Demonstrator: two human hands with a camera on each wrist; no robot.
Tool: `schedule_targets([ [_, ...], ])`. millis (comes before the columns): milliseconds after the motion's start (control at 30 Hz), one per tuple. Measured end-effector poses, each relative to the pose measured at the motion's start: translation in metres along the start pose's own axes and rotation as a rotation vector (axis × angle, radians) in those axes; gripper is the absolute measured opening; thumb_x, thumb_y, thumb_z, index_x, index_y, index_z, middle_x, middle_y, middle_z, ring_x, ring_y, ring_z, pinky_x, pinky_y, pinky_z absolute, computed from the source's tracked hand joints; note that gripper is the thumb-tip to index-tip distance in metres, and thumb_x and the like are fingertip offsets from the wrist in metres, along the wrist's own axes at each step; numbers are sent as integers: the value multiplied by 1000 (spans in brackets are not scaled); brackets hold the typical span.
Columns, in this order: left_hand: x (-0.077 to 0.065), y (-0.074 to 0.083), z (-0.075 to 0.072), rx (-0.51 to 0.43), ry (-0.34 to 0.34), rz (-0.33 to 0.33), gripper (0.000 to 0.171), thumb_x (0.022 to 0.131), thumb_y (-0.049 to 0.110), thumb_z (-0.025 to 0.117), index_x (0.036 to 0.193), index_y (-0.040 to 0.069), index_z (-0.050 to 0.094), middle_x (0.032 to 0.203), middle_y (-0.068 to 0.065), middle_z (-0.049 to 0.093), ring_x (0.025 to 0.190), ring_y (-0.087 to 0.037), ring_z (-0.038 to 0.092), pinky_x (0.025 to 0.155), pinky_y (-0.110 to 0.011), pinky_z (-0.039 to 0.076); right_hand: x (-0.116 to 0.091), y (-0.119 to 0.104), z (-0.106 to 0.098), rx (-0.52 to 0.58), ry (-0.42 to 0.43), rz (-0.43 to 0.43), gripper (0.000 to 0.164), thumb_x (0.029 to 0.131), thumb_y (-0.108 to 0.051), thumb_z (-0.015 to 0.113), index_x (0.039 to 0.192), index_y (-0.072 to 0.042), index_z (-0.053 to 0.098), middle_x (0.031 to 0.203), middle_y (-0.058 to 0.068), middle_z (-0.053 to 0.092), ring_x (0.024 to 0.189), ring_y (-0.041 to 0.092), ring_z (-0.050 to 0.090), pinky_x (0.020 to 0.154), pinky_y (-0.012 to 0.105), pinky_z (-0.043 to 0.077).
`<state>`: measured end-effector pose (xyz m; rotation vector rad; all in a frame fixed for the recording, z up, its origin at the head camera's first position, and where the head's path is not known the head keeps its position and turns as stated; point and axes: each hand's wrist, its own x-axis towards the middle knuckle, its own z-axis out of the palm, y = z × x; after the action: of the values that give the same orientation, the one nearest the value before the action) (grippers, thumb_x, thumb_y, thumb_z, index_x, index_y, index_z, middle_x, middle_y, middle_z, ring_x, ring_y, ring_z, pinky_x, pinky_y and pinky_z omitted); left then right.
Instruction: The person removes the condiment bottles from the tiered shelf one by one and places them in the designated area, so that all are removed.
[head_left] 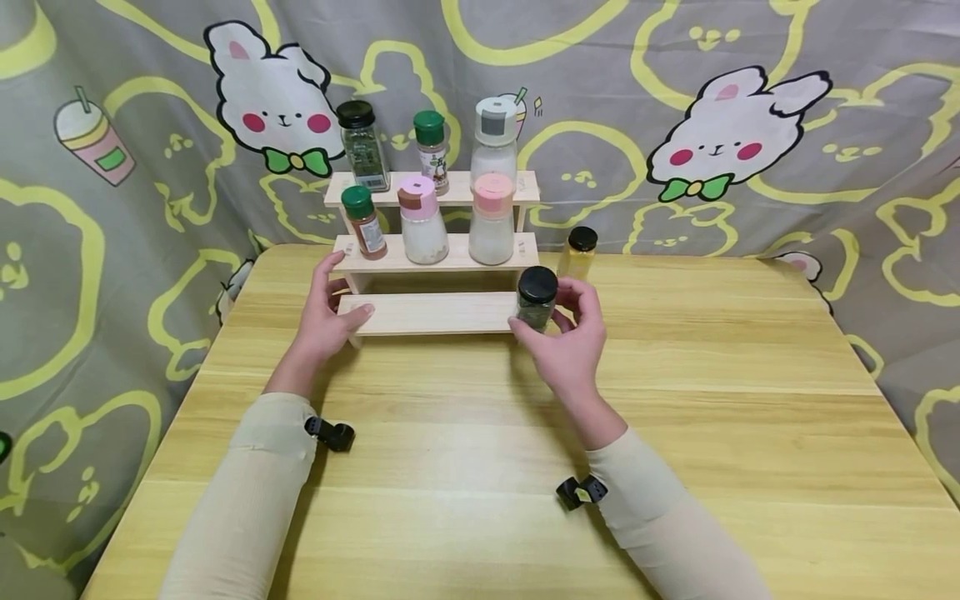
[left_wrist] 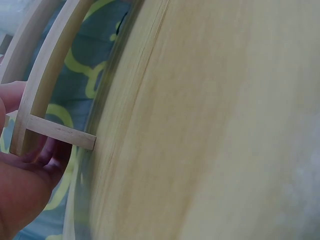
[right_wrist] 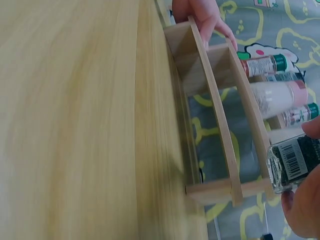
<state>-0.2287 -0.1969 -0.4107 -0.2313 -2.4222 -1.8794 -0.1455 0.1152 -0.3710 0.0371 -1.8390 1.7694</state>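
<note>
A three-tier wooden spice rack (head_left: 435, 313) stands toward the back of the table. My left hand (head_left: 322, 321) grips its left end, thumb on top of the lowest tier and fingers curled around behind, as the left wrist view also shows. In my right hand (head_left: 572, 346) is a small glass jar (head_left: 536, 310) with a black lid and dark green contents, pinched between thumb and fingers. It is upright at the right end of the lowest tier. A barcode label shows on the jar (right_wrist: 294, 160) in the right wrist view.
On the middle tier are a green-capped spice bottle (head_left: 367, 229), a purple-topped shaker (head_left: 423, 229) and a pink-topped shaker (head_left: 492, 229). Above stand a black-lidded jar (head_left: 365, 154), another green-capped bottle (head_left: 432, 158) and a white-topped shaker (head_left: 495, 146). Behind my right hand stands a yellow jar (head_left: 579, 257).
</note>
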Motion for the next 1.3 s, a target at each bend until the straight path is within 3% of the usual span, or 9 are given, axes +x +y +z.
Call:
schedule_targets([
  [500,-1,0,0,-8,7,-8,87,87,-13,66,156,13,21,146,-30,32,133,-44,34,113,-53,20,12,14,-33,-34,68,49,58,63,17,83,113,2,57,106,8,57,101,24,54,82,33,50],
  [733,-2,3,0,2,6,-12,87,87,-13,66,156,13,20,149,-28,30,134,-44,33,114,-53,17,26,49,-53,-49,106,52,65,60,14,86,116,-4,58,108,5,56,102,23,53,80,32,50],
  [967,-1,1,1,7,8,-19,87,88,-12,66,157,15,20,150,-27,29,134,-43,33,114,-53,17,36,56,-74,-52,147,56,63,61,8,89,114,-10,60,108,6,56,102,23,52,78,31,49],
  [1300,13,-34,-4,21,30,-14,93,87,-9,70,157,26,21,151,-18,32,134,-36,35,114,-49,18,54,65,-95,-15,164,74,67,58,15,88,113,-10,60,108,6,53,100,21,50,77,31,49],
])
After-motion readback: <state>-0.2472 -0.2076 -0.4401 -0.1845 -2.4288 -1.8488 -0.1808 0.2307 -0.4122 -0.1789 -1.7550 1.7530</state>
